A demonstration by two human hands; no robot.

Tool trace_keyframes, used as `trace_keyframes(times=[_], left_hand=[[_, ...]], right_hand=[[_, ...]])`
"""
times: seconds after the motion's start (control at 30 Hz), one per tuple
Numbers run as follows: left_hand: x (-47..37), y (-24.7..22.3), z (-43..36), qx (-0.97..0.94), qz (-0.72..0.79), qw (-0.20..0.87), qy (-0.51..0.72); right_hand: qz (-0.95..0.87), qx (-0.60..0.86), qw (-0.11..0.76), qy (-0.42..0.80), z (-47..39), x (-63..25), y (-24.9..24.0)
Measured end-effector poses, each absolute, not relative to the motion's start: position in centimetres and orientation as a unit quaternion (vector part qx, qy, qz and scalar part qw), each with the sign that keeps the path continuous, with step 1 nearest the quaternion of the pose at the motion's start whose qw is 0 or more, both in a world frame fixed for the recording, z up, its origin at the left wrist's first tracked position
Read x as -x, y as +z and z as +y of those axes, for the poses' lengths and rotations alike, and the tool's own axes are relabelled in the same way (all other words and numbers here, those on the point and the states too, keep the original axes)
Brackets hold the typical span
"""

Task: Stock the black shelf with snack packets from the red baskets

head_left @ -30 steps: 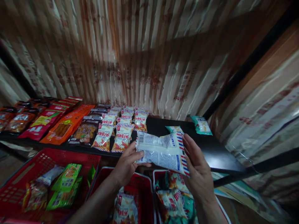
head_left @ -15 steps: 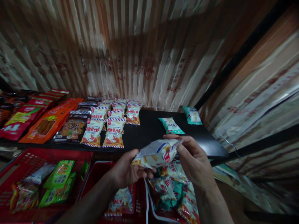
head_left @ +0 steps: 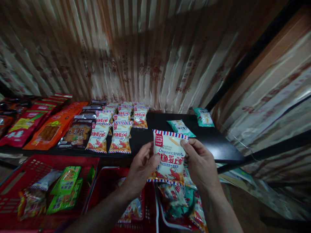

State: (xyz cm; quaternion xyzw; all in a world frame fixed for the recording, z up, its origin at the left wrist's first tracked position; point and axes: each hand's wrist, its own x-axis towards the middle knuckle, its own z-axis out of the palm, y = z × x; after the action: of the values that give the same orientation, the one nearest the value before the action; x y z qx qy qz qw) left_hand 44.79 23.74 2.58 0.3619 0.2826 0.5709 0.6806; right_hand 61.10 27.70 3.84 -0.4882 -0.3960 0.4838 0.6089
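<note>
Between my two hands is a white snack bag (head_left: 169,158) with a striped top edge and a red logo, its printed front facing me. My left hand (head_left: 142,168) grips its left side, thumb on the front. At its upper right corner my right hand (head_left: 200,158) pinches the bag. Matching snack bags (head_left: 120,137) stand in rows on the black shelf (head_left: 150,136) beyond my left hand. Behind the held bag, a teal snack bag (head_left: 181,128) lies on the shelf, with another teal bag (head_left: 204,117) farther right.
Red baskets stand below the shelf: a left basket (head_left: 14,184) with green packets (head_left: 65,184), a middle basket (head_left: 97,191), and a right one holding mixed snack bags (head_left: 177,200). Orange (head_left: 57,126) and brown packs (head_left: 79,129) line the shelf's left. A black post (head_left: 243,64) rises at right.
The held snack bag has turned from lying tilted to upright, its front now toward me. My left hand has shifted its grip along the left side; my right hand still holds the corner.
</note>
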Motion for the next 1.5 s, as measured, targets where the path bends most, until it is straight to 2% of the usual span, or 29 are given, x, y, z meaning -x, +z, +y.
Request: trace_keyframes(times=[0.4,0.63,0.8,0.93,1.17,1.5], left_hand=[[-44.8,1.5,24.7,-0.259,0.361,0.714,0.541],[-43.9,1.8,25.6,-0.233,0.377,0.698,0.563],[-43.4,2.7,25.7,-0.277,0.399,0.674,0.557],[-43.4,2.9,25.6,-0.287,0.392,0.673,0.557],[-43.7,2.0,25.4,-0.322,0.336,0.689,0.556],[-43.7,1.0,25.3,-0.312,0.387,0.699,0.515]], right_hand=[[-0.413,0.502,0.571,0.501,28.3,-59.1,3.1],[-0.495,0.458,0.482,0.56,28.4,-59.2,2.7],[-0.508,0.441,0.452,0.585,27.9,-58.7,2.7],[-0.5,0.45,0.449,0.588,27.8,-58.5,2.6],[-0.45,0.457,0.493,0.587,28.2,-58.5,2.3],[-0.423,0.481,0.515,0.57,29.1,-58.2,1.7]])
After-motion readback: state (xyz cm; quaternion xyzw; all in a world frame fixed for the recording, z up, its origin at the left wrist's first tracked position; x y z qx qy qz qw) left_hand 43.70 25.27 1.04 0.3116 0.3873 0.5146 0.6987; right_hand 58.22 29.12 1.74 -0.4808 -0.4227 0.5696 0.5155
